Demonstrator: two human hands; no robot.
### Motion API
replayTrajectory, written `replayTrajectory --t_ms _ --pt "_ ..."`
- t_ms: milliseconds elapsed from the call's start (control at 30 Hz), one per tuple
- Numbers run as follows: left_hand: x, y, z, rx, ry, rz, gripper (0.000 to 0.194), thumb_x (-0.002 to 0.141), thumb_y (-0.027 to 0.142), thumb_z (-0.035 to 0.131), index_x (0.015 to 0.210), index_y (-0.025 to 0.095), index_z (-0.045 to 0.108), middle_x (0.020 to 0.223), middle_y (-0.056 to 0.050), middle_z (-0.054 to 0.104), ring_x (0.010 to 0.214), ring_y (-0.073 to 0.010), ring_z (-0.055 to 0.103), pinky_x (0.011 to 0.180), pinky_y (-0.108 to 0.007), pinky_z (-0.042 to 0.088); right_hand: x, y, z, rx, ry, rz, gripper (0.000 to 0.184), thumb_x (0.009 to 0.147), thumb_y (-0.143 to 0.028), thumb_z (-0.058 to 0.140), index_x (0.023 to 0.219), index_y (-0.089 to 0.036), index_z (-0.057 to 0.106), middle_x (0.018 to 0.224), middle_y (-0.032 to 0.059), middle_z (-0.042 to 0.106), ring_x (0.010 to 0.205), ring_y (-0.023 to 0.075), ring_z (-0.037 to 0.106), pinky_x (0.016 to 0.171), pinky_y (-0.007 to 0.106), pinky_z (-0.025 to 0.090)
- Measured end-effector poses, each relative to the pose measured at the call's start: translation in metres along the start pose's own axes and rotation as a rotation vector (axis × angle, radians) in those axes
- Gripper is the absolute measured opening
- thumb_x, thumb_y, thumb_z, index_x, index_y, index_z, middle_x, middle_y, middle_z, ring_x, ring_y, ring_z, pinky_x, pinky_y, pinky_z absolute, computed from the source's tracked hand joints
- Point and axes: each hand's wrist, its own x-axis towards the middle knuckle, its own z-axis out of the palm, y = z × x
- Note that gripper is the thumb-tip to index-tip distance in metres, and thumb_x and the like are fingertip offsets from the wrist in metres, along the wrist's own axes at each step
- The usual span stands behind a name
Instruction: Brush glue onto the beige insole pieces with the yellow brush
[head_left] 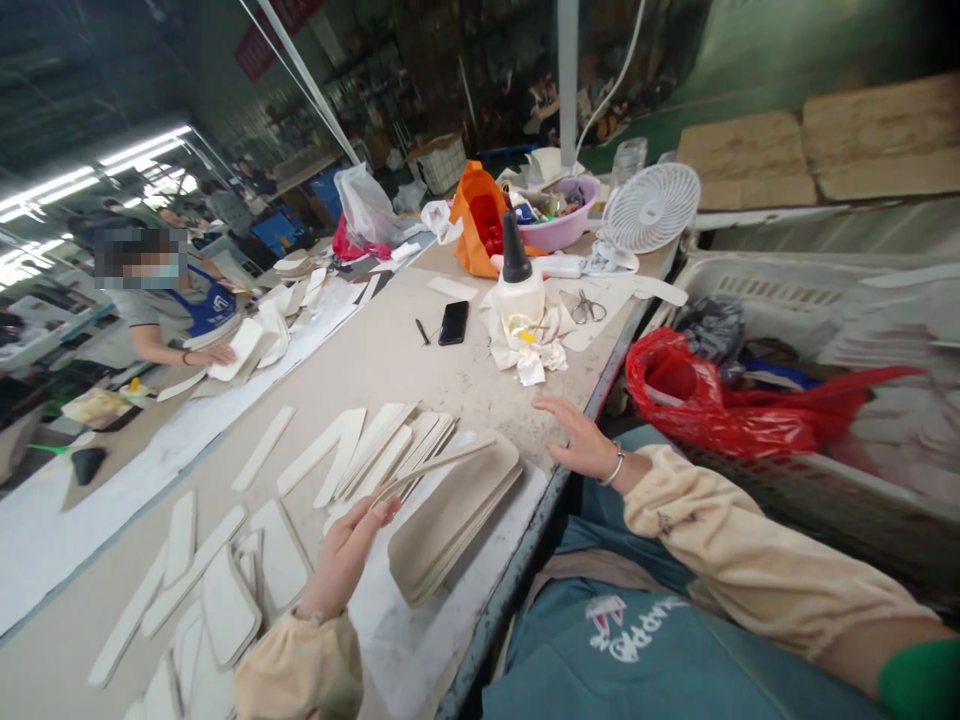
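My left hand (pixel 351 545) pinches one end of a long thin beige strip (pixel 442 463) and holds it just above a stack of beige flat pieces (pixel 454 520) near the table's front edge. My right hand (pixel 579 436) rests flat on the table (pixel 390 355) by its right edge, fingers spread, holding nothing. Several cream strips (pixel 367 450) lie fanned out behind the stack. More rounded cream pieces (pixel 225 605) lie to the left of my left wrist.
A glue bottle with a black nozzle (pixel 517 280) stands on crumpled rags, with a black phone (pixel 453 322), scissors (pixel 586 307), a small white fan (pixel 651 208) and a purple bowl (pixel 562 215) beyond. A red bag (pixel 712 400) fills a crate on the right. Another person (pixel 161 290) works at far left.
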Motion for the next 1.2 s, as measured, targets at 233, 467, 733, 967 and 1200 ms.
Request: replayTrajectory --t_ms 233,467,733,967,1200 --pt "-0.007 0.019 0.003 -0.607 -0.158 -0.241 0.052 0.083 0.051 0.054 0.104 0.005 0.067 0.098 -0.019 0.072 0.087 -0.0276 0.067 0.079 -0.037 0.052 0.000 -0.007 -0.001 0.155 -0.143 -0.036 0.060 0.084 -0.031 0.059 0.139 -0.022 0.037 0.135 0.0142 0.047 0.126 0.0275 0.046 0.105 0.048 0.039" --pt "-0.017 0.022 0.007 -0.885 -0.261 -0.224 0.052 0.084 0.046 0.051 0.106 0.002 0.065 0.096 -0.022 0.071 0.078 -0.0249 0.067 0.069 -0.033 0.051 0.001 -0.016 0.001 0.085 -0.191 -0.090 0.059 0.085 -0.040 0.060 0.138 -0.022 0.042 0.133 0.0138 0.052 0.126 0.0283 0.048 0.106 0.048 0.039" --pt "-0.034 0.010 0.003 -0.941 -0.182 -0.218 0.052 0.080 0.047 0.052 0.103 0.003 0.066 0.092 -0.021 0.071 0.075 -0.0270 0.066 0.068 -0.035 0.050 0.025 -0.034 0.007 -0.017 -0.432 -0.239 0.072 0.080 -0.041 0.068 0.142 -0.019 0.040 0.144 0.0163 0.041 0.135 0.0285 0.036 0.111 0.048 0.033" --pt "-0.069 -0.010 -0.011 -0.967 0.019 -0.192 0.058 0.077 0.054 0.052 0.103 0.004 0.065 0.090 -0.022 0.069 0.068 -0.0272 0.063 0.066 -0.041 0.049 0.054 -0.033 0.017 -0.059 -0.576 -0.377 0.065 0.074 -0.034 0.075 0.132 -0.016 0.054 0.131 0.0179 0.056 0.128 0.0295 0.047 0.108 0.048 0.037" --pt "-0.111 -0.036 -0.020 -1.051 0.282 -0.245 0.052 0.073 0.049 0.059 0.105 0.009 0.064 0.088 -0.019 0.070 0.068 -0.0272 0.064 0.062 -0.038 0.052 0.062 -0.032 0.014 -0.104 -0.650 -0.422 0.034 0.087 -0.029 0.060 0.119 -0.019 0.064 0.126 0.0143 0.059 0.119 0.0266 0.055 0.101 0.044 0.046"
